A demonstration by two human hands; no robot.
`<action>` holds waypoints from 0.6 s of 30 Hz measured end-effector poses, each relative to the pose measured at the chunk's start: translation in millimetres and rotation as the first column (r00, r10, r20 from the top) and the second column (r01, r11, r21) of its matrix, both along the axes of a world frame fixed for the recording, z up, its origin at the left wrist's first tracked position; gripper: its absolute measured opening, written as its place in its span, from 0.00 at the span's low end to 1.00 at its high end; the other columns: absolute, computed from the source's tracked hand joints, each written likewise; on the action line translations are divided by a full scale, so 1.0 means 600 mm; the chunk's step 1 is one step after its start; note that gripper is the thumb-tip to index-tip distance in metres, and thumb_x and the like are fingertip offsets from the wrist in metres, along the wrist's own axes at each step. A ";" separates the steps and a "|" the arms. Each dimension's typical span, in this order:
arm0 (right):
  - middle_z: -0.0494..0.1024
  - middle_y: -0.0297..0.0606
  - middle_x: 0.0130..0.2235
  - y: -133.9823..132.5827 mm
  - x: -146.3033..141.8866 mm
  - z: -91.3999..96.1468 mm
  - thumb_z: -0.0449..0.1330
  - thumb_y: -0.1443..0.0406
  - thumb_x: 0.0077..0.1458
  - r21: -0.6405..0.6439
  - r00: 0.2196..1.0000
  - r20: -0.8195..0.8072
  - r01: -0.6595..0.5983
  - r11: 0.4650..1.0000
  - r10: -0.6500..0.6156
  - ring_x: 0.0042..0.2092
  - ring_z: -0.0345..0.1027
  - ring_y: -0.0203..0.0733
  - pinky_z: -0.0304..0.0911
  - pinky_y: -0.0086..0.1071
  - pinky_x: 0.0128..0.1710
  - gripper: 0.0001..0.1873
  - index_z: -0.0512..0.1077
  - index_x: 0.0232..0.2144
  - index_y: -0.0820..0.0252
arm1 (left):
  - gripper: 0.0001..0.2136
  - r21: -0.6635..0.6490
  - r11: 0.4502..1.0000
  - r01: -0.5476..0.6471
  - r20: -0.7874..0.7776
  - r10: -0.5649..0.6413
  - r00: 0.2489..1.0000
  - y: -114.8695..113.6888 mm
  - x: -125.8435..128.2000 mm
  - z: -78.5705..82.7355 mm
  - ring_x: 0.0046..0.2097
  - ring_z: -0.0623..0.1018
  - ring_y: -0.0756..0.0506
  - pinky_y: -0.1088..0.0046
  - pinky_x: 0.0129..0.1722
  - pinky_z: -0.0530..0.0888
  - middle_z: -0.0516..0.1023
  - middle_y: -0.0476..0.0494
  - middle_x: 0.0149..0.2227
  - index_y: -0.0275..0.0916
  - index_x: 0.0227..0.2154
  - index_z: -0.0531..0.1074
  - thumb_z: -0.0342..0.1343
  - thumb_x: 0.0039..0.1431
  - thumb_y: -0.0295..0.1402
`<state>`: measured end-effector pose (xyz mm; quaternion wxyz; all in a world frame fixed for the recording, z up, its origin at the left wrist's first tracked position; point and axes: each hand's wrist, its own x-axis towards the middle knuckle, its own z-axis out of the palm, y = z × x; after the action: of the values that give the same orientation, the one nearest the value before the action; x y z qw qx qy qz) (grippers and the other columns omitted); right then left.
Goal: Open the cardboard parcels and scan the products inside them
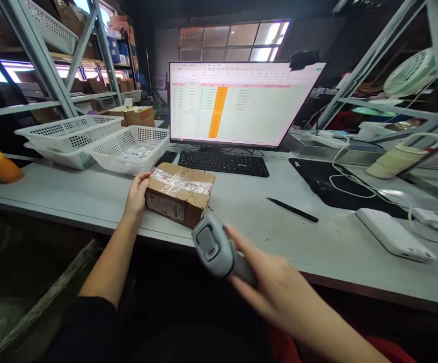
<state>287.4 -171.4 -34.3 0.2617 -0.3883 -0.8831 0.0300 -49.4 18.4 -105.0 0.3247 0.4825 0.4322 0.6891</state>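
Observation:
A brown cardboard box (183,194) wrapped with clear tape rests on the desk near its front edge, a printed label on its front side. My left hand (138,194) grips the box at its left end, the thumb and fingers bent round the corner. In my right hand (264,275) is a grey handheld barcode scanner (213,244), held by its handle in front of the desk edge. The scanner's head is close to the right corner of the box; whether they touch I cannot tell.
Behind the box stand a black keyboard (222,163) and a monitor (241,106) showing a spreadsheet. White plastic baskets (128,148) are at the left, beside an orange bottle (0,165). To the right lie a black pen (292,209), a mouse pad (340,186) and a white power bank (395,234).

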 end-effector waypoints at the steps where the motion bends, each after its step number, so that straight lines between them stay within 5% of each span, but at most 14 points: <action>1: 0.84 0.44 0.53 0.020 0.019 0.005 0.57 0.60 0.67 -0.039 0.997 0.002 0.079 0.996 -0.079 0.43 0.83 0.53 0.79 0.43 0.38 0.44 0.44 0.79 0.49 | 0.25 0.011 1.000 -0.012 0.010 0.012 1.000 -0.004 0.002 -0.002 0.52 0.78 0.40 0.65 0.51 0.75 0.78 0.36 0.52 0.39 0.51 0.71 0.58 0.58 0.51; 5: 0.85 0.42 0.36 0.144 0.089 0.003 0.56 0.51 0.67 -0.302 0.916 0.088 0.398 0.866 -0.390 0.36 0.82 0.55 0.75 0.42 0.36 0.42 0.54 0.76 0.59 | 0.22 0.110 0.989 -0.095 -0.138 0.110 0.984 -0.030 0.007 -0.009 0.66 0.72 0.36 0.58 0.68 0.68 0.72 0.35 0.64 0.41 0.53 0.72 0.58 0.63 0.49; 9: 0.81 0.34 0.29 0.269 0.133 -0.025 0.54 0.53 0.68 -0.618 0.898 0.085 0.388 0.684 -0.432 0.29 0.79 0.46 0.73 0.36 0.33 0.38 0.55 0.74 0.61 | 0.14 0.343 0.922 -0.179 -0.412 0.319 0.854 -0.057 0.012 -0.014 0.72 0.65 0.36 0.53 0.73 0.60 0.69 0.37 0.68 0.42 0.51 0.76 0.56 0.69 0.42; 13: 0.85 0.42 0.42 0.366 0.162 -0.034 0.44 0.52 0.73 -0.538 0.898 0.189 0.433 0.723 -0.398 0.36 0.81 0.45 0.74 0.35 0.37 0.27 0.76 0.54 0.59 | 0.11 0.449 0.878 -0.167 -0.483 0.396 0.781 -0.066 0.015 -0.021 0.73 0.65 0.36 0.50 0.73 0.62 0.72 0.38 0.66 0.42 0.50 0.77 0.58 0.69 0.36; 15: 0.84 0.49 0.49 0.415 0.171 -0.032 0.43 0.57 0.73 -0.411 0.851 0.226 0.525 0.745 -0.474 0.47 0.80 0.51 0.74 0.41 0.48 0.26 0.78 0.49 0.62 | 0.10 0.459 0.874 -0.159 -0.480 0.395 0.783 -0.064 0.014 -0.024 0.72 0.67 0.36 0.49 0.72 0.63 0.73 0.39 0.65 0.43 0.50 0.78 0.59 0.68 0.35; 18: 0.78 0.53 0.60 0.482 0.173 -0.042 0.48 0.67 0.67 -0.235 0.804 0.231 0.593 0.770 -0.549 0.65 0.66 0.58 0.60 0.48 0.66 0.20 0.77 0.51 0.65 | 0.10 0.492 0.853 -0.174 -0.438 0.415 0.797 -0.062 0.010 -0.027 0.70 0.69 0.35 0.47 0.73 0.63 0.75 0.40 0.63 0.44 0.48 0.79 0.60 0.66 0.33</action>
<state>391.0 118.0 -59.6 0.1308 -0.6744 -0.7249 0.0516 -43.5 -19.0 -121.4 -0.0355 0.6371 0.4140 0.6491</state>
